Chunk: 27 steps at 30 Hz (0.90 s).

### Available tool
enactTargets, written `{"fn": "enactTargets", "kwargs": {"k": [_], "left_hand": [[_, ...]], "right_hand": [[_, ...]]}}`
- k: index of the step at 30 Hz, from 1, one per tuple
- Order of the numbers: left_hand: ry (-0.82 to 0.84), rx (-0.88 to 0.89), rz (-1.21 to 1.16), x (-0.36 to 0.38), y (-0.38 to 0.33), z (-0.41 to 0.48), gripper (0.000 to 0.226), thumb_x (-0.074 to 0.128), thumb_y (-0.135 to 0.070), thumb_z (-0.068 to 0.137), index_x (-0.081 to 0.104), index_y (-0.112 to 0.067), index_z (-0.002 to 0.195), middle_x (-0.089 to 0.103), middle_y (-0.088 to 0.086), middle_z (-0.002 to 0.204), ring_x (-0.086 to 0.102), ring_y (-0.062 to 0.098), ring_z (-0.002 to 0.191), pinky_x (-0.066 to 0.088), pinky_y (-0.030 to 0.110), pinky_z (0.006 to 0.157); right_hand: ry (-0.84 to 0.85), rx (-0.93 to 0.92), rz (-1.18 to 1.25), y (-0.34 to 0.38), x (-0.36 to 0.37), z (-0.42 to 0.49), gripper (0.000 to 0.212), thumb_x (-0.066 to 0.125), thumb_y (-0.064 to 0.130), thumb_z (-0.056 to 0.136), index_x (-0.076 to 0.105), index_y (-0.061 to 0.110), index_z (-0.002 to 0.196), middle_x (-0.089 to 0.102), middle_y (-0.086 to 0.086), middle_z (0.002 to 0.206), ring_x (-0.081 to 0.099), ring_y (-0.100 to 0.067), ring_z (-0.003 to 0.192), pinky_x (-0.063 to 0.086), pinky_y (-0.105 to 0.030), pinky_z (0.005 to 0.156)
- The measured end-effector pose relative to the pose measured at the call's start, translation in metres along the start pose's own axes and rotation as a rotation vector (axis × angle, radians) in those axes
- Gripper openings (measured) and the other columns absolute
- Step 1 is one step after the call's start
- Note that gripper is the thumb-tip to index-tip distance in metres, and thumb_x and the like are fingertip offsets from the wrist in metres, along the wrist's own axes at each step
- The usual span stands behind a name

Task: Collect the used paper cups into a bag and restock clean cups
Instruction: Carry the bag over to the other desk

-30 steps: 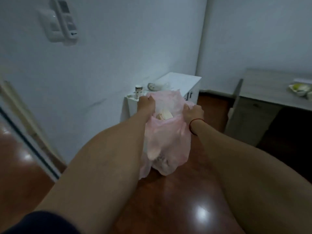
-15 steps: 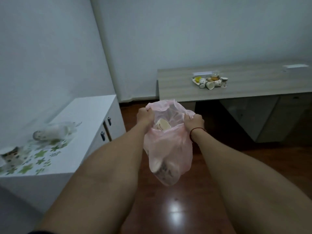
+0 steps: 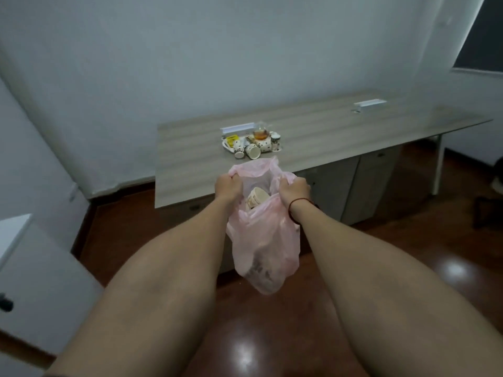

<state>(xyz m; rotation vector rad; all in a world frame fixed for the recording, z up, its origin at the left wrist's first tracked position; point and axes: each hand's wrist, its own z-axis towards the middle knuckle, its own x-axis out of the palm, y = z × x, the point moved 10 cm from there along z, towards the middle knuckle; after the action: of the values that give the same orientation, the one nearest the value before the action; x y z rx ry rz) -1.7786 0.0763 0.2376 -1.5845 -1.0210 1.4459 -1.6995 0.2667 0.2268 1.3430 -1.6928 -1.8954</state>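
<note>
A thin pink plastic bag (image 3: 262, 246) hangs in front of me above the wooden floor. My left hand (image 3: 228, 185) grips the left side of its mouth and my right hand (image 3: 294, 189) grips the right side, holding it open. A stack of paper cups (image 3: 256, 200) shows in the opening, and more cups bulge at the bag's bottom. Ahead, on the long grey desk (image 3: 340, 131), a white tray (image 3: 225, 145) holds several patterned paper cups (image 3: 252, 151), some lying on their sides, and a glass teapot (image 3: 261, 134).
The desk stands against the far wall with cabinets (image 3: 370, 183) under its right half. A white cabinet (image 3: 32, 273) with a dark knob is at my left. Two white bars (image 3: 370, 103) lie on the desk. Glossy brown floor spreads between me and the desk.
My view has swung right from the white cabinet to face the desk, which is now nearer and centred. Both hands keep the same hold on the bag's mouth.
</note>
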Motion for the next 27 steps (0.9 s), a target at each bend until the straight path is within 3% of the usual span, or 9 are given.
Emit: {"fn": "enactTargets", "kwargs": {"k": [9,16,21,27], "left_hand": [[0.072,0.030,-0.065,0.130,-0.053,0.172,0.038,0.034,-0.017,0.101,0.062,0.007,0.108,0.053,0.009,0.062,0.050,0.019,0.050,0.037,0.025,0.044],[0.100,0.044,-0.069,0.210,-0.099,0.289,0.038,0.035,-0.019,0.102,0.062,0.007,0.108,0.052,0.009,0.059,0.050,0.018,0.049,0.037,0.025,0.044],[0.148,0.048,-0.066,0.274,-0.122,0.371,0.040,0.040,-0.029,0.100,0.066,0.002,0.104,0.057,0.008,0.060,0.054,0.020,0.051,0.044,0.029,0.060],[0.140,0.034,-0.087,0.355,-0.139,0.460,0.040,0.040,-0.032,0.099,0.064,-0.001,0.103,0.060,0.012,0.065,0.058,0.024,0.058,0.047,0.033,0.064]], "right_hand": [[-0.084,0.009,0.013,0.001,-0.019,0.206,0.048,0.045,0.032,0.096,0.052,-0.005,0.127,0.054,-0.024,0.132,0.055,-0.040,0.119,0.048,-0.044,0.099],[-0.136,0.045,0.014,0.000,-0.024,0.340,0.043,0.047,0.031,0.092,0.061,-0.002,0.117,0.062,-0.023,0.120,0.061,-0.038,0.108,0.053,-0.043,0.090],[-0.171,0.024,-0.010,0.016,-0.034,0.443,0.043,0.048,0.032,0.095,0.060,-0.002,0.118,0.061,-0.023,0.123,0.059,-0.038,0.113,0.049,-0.040,0.091],[-0.186,0.016,-0.013,0.011,-0.043,0.562,0.042,0.047,0.030,0.095,0.060,-0.003,0.118,0.061,-0.025,0.123,0.059,-0.038,0.113,0.049,-0.040,0.091]]}}
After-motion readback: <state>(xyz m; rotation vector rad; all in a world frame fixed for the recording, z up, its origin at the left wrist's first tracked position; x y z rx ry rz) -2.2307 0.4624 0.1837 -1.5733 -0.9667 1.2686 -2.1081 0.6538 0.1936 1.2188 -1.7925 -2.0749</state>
